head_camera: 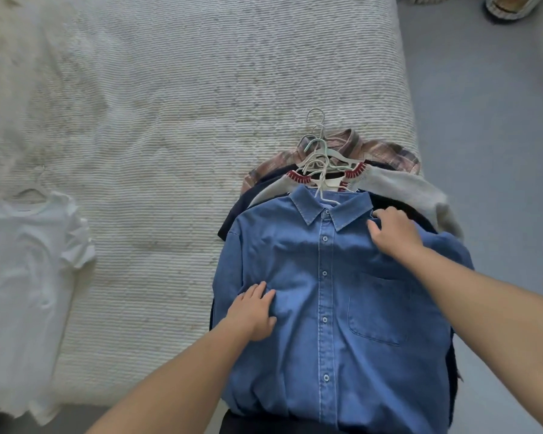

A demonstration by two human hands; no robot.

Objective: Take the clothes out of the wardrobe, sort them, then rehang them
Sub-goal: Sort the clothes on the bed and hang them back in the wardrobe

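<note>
Lying atop the hanger stack at the bed's right edge, the denim shirt takes your left hand, fingers flat and together, and your right hand, fingers curled, pinching its shoulder. Lifting risks snagging the tangled hooks and dragging the pile floorward.

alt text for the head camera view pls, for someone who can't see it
Both hands rest on a blue shirt topping a pile of hangered clothes on a bed: left hand flat on its front, right hand at the shoulder. A white t-shirt lies apart at the left.
</note>
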